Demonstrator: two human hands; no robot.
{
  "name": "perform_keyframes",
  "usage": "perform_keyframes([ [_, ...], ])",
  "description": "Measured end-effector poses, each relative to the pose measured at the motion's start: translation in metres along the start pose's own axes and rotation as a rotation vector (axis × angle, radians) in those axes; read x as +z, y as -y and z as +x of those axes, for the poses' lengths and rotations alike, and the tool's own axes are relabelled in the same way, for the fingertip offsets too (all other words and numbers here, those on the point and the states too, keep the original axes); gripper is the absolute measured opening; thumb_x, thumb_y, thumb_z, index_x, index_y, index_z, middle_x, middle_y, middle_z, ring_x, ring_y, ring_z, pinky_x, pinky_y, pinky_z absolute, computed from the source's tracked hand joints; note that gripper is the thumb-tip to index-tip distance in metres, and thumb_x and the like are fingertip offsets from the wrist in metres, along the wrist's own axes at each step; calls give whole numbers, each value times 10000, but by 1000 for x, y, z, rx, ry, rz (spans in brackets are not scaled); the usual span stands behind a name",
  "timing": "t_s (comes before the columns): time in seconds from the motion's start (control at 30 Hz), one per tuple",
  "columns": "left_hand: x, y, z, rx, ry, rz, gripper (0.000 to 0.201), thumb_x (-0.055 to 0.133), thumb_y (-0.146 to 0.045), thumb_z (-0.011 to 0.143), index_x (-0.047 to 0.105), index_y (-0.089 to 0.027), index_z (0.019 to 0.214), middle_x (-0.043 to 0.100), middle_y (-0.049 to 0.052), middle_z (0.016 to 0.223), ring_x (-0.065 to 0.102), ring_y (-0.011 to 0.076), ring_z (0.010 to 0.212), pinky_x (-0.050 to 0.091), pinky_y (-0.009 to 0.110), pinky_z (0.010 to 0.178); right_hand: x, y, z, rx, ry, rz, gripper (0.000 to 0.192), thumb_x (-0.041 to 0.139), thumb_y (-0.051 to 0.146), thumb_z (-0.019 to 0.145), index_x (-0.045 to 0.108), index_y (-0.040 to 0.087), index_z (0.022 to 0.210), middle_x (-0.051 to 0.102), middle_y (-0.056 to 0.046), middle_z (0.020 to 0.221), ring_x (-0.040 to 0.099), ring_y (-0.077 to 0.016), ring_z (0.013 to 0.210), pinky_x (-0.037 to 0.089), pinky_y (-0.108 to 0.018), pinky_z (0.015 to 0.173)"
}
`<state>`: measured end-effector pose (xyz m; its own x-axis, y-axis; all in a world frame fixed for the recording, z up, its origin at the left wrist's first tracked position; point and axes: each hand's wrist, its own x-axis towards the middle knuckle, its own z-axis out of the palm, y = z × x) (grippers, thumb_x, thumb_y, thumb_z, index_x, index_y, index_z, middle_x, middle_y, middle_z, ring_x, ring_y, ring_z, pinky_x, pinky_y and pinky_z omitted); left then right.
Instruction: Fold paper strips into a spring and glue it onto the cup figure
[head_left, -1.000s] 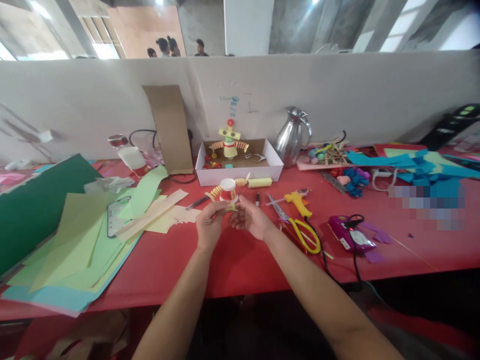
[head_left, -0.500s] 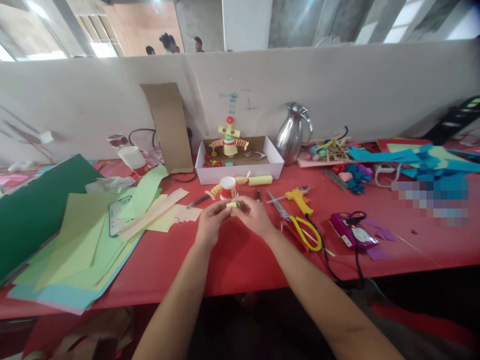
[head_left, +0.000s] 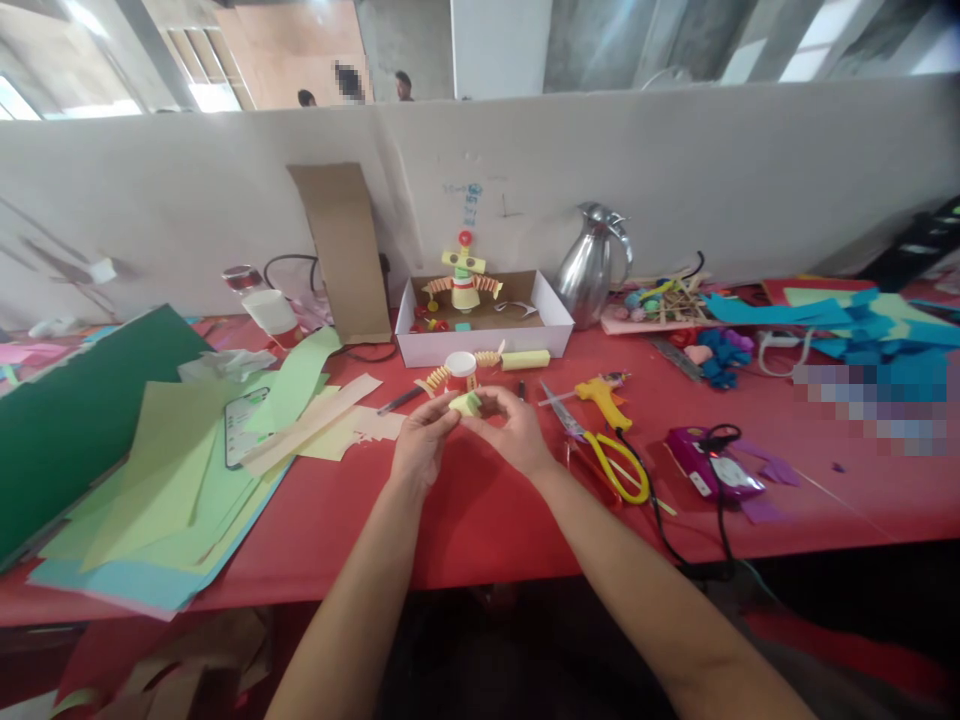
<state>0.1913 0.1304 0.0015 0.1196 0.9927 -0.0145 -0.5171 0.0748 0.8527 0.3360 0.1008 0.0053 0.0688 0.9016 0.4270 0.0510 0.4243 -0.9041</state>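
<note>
Between my two hands is a small folded piece of yellow and green paper (head_left: 466,404). My left hand (head_left: 421,437) pinches its left side, thumb below. My right hand (head_left: 511,430) has its fingers closed on the right side, by the green part. Just behind stands a white and red paper cup (head_left: 460,368) with folded yellow paper strips at its sides; my fingers partly cover it. A yellow paper tube (head_left: 525,359) lies to the cup's right. Beyond, a paper robot figure (head_left: 465,285) with a red top stands in a white box (head_left: 480,348).
Scissors (head_left: 616,468) with yellow handles and a yellow glue gun (head_left: 604,401) lie to the right, near a corded purple device (head_left: 712,465). Coloured paper sheets (head_left: 157,470) and a phone (head_left: 244,425) are on the left. A metal jug (head_left: 592,262) stands behind.
The folded paper has been turned in my fingers, so more of its yellow and green faces shows. The whole view has shifted slightly.
</note>
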Motion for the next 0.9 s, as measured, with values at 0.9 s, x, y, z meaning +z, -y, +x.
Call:
perform_keyframes([
  [0.9, -5, -13, -7, 372, 188, 371, 483, 840, -208, 632, 749, -307, 1096, 629, 41, 1085, 568, 165, 904, 488, 305, 848, -3, -4, 4, -69, 70, 177, 475, 776, 318, 770, 594, 273, 1206, 677, -53, 1195, 641, -222, 1118, 494, -413, 1022],
])
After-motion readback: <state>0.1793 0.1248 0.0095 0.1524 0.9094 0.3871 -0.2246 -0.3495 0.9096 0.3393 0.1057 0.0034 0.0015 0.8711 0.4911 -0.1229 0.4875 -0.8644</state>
